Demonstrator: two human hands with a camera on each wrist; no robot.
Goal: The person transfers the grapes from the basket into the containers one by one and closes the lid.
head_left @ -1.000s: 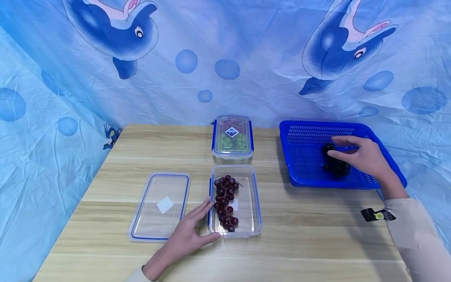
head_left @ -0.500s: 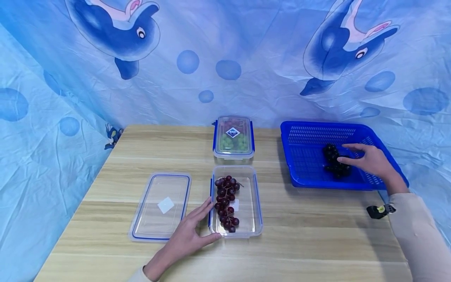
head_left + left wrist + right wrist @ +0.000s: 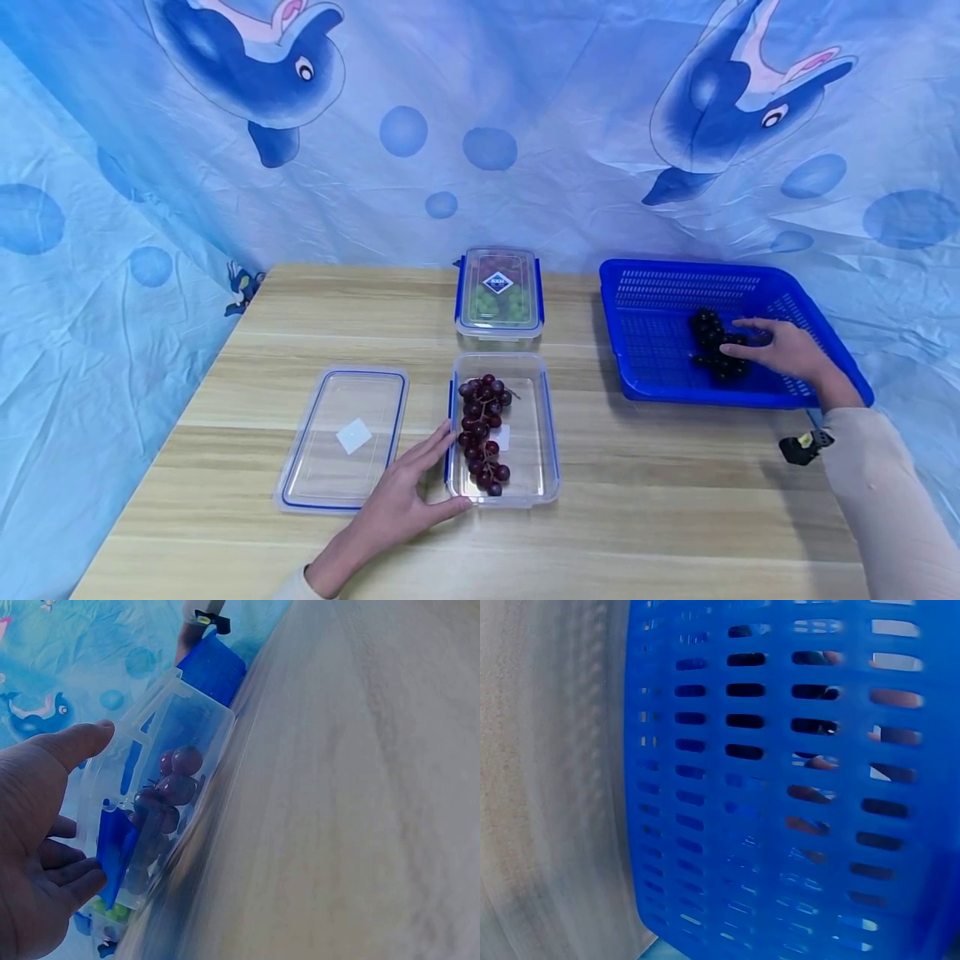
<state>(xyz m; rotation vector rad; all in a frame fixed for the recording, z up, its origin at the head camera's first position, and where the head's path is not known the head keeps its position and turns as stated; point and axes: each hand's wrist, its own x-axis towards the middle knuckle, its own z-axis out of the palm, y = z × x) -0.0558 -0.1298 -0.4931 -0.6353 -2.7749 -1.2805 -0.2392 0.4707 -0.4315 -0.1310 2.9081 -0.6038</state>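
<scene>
A clear container point(image 3: 543, 467) with blue side latches holds a bunch of red grapes point(image 3: 480, 433) along its left side. My left hand point(image 3: 405, 492) rests at its near left corner, thumb by the front wall and straight fingers along the left side. In the left wrist view, the fingers point(image 3: 79, 881) lie against the blue latch point(image 3: 114, 851). Over in the blue basket point(image 3: 626, 367), my right hand point(image 3: 787, 350) is at a bunch of black grapes point(image 3: 708, 333), thumb and fingers apart. The basket's slotted wall mostly hides that hand in the right wrist view.
A clear lid point(image 3: 345, 467) with a blue seal lies flat left of the container. Behind the container stands a closed box point(image 3: 499, 317) with green and reddish grapes inside. A blue dolphin-print sheet point(image 3: 570, 117) hangs behind the wooden table point(image 3: 645, 500).
My right hand has drawn back slightly to the right and lower over the black grapes, its thumb moving along the bunch. The left hand stays at the container.
</scene>
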